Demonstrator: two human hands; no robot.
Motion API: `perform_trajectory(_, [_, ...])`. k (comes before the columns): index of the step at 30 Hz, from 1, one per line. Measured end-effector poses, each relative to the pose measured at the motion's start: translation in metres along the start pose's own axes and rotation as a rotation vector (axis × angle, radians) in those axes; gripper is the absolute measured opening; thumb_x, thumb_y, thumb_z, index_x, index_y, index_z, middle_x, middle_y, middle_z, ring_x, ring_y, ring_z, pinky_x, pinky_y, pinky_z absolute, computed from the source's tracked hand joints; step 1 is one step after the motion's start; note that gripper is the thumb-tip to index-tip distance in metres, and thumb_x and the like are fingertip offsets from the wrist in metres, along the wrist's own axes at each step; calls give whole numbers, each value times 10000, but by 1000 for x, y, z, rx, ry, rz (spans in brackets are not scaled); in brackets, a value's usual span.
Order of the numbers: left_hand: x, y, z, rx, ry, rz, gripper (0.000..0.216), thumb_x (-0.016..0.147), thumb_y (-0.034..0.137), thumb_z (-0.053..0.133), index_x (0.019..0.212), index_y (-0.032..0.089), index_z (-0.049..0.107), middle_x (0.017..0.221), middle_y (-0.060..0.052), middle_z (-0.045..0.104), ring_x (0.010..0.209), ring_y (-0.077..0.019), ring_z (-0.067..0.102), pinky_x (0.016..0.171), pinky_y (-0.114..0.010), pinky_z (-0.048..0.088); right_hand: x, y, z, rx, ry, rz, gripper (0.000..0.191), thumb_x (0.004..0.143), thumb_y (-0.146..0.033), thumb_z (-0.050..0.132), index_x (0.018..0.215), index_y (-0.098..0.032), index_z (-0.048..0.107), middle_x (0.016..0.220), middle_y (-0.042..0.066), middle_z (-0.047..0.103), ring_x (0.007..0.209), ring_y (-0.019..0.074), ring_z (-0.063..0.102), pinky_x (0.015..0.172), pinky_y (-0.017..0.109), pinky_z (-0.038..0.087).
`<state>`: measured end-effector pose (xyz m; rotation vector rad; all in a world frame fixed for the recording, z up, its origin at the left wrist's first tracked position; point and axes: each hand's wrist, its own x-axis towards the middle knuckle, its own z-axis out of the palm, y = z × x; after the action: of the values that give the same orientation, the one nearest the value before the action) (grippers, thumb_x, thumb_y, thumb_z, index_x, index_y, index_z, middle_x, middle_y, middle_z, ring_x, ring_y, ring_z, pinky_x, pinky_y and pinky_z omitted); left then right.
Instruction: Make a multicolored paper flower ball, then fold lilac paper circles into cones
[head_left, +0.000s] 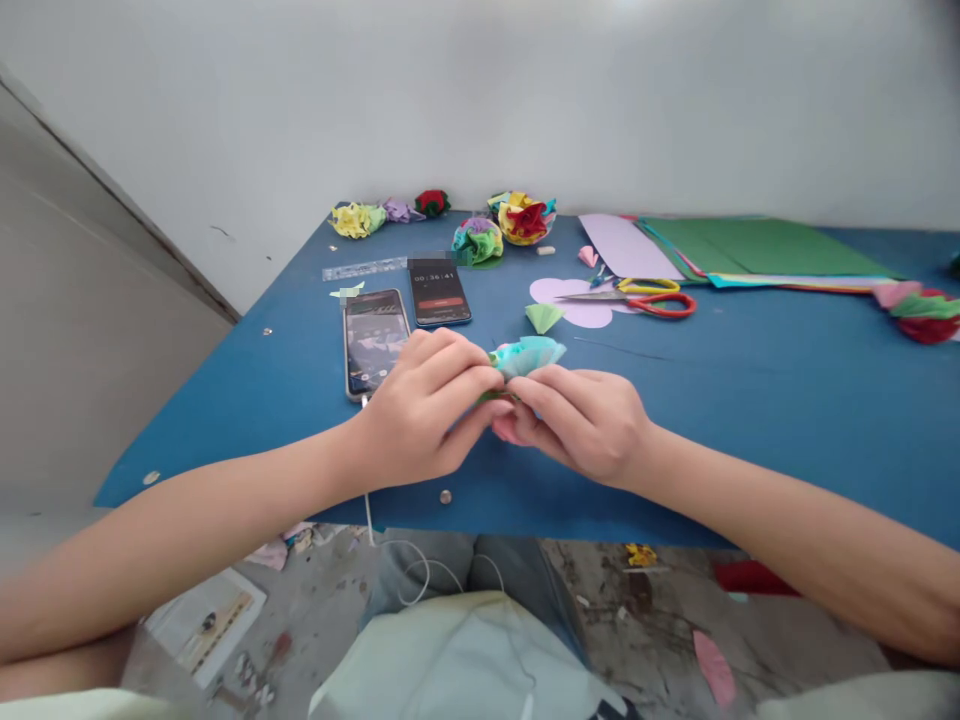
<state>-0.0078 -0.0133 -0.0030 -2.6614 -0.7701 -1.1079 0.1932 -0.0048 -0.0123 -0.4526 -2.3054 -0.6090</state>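
Between my two hands, above the front part of the blue table (315,470), is a paper flower (529,354) with light blue, green and pink parts. My left hand (442,405) pinches it from the left with thumb and fingers closed. From the right, my right hand (581,420) also has its fingertips closed on the flower. The fingers cover much of it, so its middle is hidden. Just beyond it lies a small folded green paper cone (544,318). A phone (375,340) with a white cable lies beside my left hand.
Behind are a second phone (440,292), a clear ruler (365,269) and several crumpled-paper flowers (525,218). To the right lie scissors (652,297) on a lilac paper shape (551,290), coloured sheets (772,248) and a pink-green-red paper flower (926,312). Paper scraps litter the floor.
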Motion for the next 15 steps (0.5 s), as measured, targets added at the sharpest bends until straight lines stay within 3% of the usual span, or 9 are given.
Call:
perform_trajectory(3, [0, -1, 1, -49, -30, 23, 97, 818, 165, 506, 901, 165, 556, 828, -68, 578, 808, -177, 501, 754, -342, 434, -1, 0, 1, 1, -10, 28, 88, 837, -222, 544, 874, -143, 535, 668, 11, 587, 559, 100, 530, 513, 226, 420])
perform_trajectory(9, [-1, -1, -2, -79, -88, 61, 86, 823, 131, 481, 885, 157, 534, 820, -76, 542, 823, -184, 473, 753, -332, 423, -4, 0, -2, 98, -10, 121, 164, 807, -280, 604, 886, -150, 541, 745, 30, 620, 618, 102, 570, 534, 217, 425])
perform_trajectory(12, [0, -2, -4, -59, -134, 96, 65, 827, 138, 474, 870, 156, 518, 831, -79, 541, 813, -183, 454, 763, -336, 414, -7, -2, -4, 105, -3, 109, 115, 817, -228, 591, 901, -165, 542, 783, 26, 645, 644, 93, 582, 548, 213, 430])
perform_trajectory(15, [1, -2, -5, 14, -178, 111, 65, 830, 161, 466, 867, 150, 519, 844, -91, 550, 820, -198, 455, 760, -353, 404, -11, -3, -2, 61, 1, 44, 196, 819, -232, 592, 984, -146, 528, 843, 47, 660, 687, 98, 595, 552, 222, 439])
